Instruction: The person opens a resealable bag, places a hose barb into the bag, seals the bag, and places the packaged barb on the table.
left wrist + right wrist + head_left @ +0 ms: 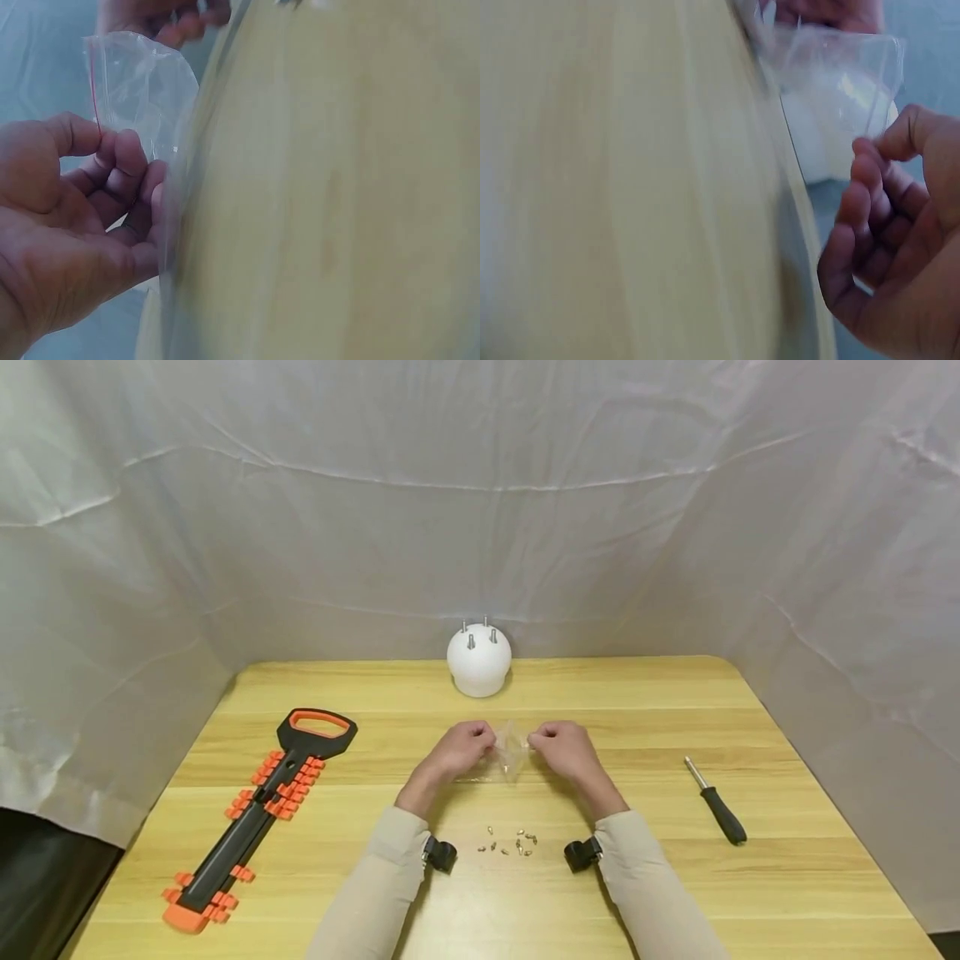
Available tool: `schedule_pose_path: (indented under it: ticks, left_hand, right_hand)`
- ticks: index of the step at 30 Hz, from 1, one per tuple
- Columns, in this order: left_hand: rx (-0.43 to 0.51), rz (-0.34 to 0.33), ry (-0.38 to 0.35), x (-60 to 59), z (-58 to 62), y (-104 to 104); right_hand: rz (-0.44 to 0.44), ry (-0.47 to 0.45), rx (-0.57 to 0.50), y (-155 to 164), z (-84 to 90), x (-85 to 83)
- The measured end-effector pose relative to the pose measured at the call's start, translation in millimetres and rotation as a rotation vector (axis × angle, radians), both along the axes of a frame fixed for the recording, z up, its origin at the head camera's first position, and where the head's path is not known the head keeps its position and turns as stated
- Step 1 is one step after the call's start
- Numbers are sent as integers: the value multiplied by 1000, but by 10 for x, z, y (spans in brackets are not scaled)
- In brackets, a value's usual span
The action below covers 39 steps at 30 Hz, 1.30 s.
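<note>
A small clear plastic zip bag (512, 750) hangs between both hands over the middle of the wooden table (675, 893). My left hand (467, 745) pinches its left edge, my right hand (557, 745) its right edge. In the left wrist view the bag (139, 86) shows a red seal line above my curled fingers (120, 161). The right wrist view shows the bag (840, 82) pinched by thumb and forefinger (866, 161). Several small metal screws (510, 845) lie loose on the table between my forearms.
A white dome with three metal studs (479, 658) stands at the table's back edge. A black and orange long-handled tool (258, 810) lies at the left. A black-handled screwdriver (716, 802) lies at the right. White sheeting surrounds the table.
</note>
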<state>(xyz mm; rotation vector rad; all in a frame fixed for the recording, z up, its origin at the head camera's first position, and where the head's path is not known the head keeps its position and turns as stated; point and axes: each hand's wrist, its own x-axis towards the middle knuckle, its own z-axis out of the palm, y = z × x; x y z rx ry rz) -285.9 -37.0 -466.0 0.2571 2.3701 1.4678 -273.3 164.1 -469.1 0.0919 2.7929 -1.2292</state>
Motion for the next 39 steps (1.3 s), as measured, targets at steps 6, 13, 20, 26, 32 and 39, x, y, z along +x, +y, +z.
schedule_pose_path:
  ticks: [6,13,20,26,32,39]
  left_hand:
    - [3,-10,19,-13,4,-2]
    - [7,-58,80,1,-7,79]
    - [-107,-75,129,37,16,135]
    - [-94,-31,112,-1,21,81]
    - [-133,-117,112,-22,64,73]
    - [-189,-178,254,-5,131,47]
  right_hand:
    - [12,-20,91,17,57,26]
    - [75,-41,-19,-76,62,32]
    - [67,5,-16,-64,37,37]
    - [73,-21,30,31,7,1]
    - [74,-22,80,59,16,-29]
    - [65,-17,81,34,38,-27]
